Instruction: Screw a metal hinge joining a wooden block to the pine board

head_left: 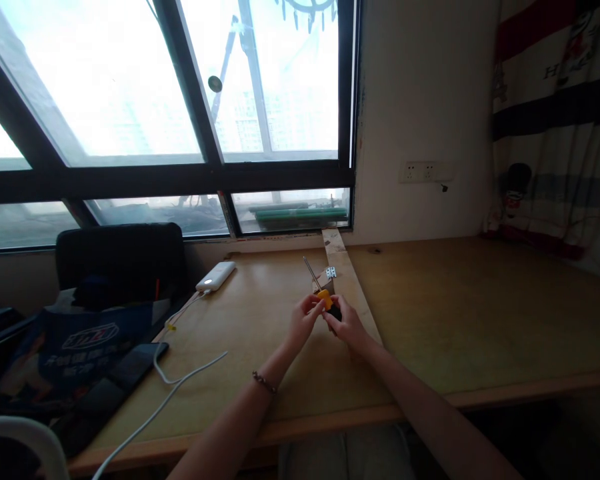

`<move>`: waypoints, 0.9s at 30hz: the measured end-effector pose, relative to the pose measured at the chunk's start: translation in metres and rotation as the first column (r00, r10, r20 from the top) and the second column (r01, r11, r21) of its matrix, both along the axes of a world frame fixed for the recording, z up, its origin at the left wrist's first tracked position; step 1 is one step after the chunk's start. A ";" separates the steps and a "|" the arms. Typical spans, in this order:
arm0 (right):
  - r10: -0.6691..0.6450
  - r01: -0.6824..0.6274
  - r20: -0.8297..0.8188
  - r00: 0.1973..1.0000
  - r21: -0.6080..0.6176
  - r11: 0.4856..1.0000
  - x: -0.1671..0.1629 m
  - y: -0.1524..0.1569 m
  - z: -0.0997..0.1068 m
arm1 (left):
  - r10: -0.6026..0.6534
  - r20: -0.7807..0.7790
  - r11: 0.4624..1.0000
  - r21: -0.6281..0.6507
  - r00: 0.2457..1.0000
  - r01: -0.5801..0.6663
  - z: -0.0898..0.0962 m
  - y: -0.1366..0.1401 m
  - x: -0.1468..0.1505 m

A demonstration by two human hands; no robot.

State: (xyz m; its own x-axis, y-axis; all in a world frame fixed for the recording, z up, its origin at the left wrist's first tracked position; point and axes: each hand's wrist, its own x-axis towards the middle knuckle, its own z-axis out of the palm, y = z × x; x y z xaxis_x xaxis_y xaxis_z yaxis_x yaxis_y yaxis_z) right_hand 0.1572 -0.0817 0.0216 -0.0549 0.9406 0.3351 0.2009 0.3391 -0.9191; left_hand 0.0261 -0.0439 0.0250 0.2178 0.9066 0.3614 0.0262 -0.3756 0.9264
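Above the table, both hands meet at a screwdriver (325,297) with a yellow and black handle. Its metal shaft points up and away to the left. The fingers of my left hand (303,320) pinch the yellow part of the handle. My right hand (349,323) is closed around the black end. Just beyond the hands, a small silver hinge (331,272) lies on or against a long, pale wooden board (351,272). A small brown object, partly hidden behind the screwdriver and fingers, sits beside the board; its kind is unclear.
The wooden table (460,307) spreads to both sides. A white power bank (217,275) with a white cable (173,387) is at left. A black chair (123,257) and a printed bag (87,340) stand by the table's left edge. Wall sockets (420,172) are behind.
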 end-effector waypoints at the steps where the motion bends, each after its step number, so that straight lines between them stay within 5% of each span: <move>1: -0.039 0.038 0.002 0.999 0.024 0.999 0.000 -0.001 0.002 | 0.002 -0.053 0.997 0.075 0.999 0.002 0.000 -0.001 -0.001; 5: -0.257 0.256 -0.007 0.966 0.114 0.960 0.014 0.005 0.014 | 0.063 -0.407 0.914 0.390 0.911 0.112 -0.001 -0.003 -0.008; 9: -0.512 0.502 0.070 0.856 0.119 0.857 0.058 0.029 0.022 | 0.142 -0.573 0.866 0.467 0.807 0.180 -0.006 0.003 -0.014; 14: -0.691 0.720 0.485 0.536 0.163 0.674 0.135 0.052 0.001 | 0.224 -0.606 0.865 0.485 0.763 0.131 -0.018 0.017 -0.018; 17: -0.646 0.781 0.657 0.389 0.137 0.610 0.162 0.051 -0.020 | 0.244 -0.649 0.869 0.476 0.721 0.134 -0.026 0.023 -0.019; 27: -0.473 0.816 0.842 0.257 0.073 0.574 0.179 0.053 -0.029 | 0.299 -0.702 0.882 0.462 0.647 0.093 -0.032 0.031 -0.025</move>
State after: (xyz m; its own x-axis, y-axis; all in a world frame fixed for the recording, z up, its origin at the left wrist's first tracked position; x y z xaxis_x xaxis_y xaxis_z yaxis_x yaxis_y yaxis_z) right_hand 0.3362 -0.0285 -0.0074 0.5795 0.7896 0.2015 0.8044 -0.5148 -0.2965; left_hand 0.0016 -0.0131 -0.0069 0.4988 0.7333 0.4620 0.6832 -0.6607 0.3111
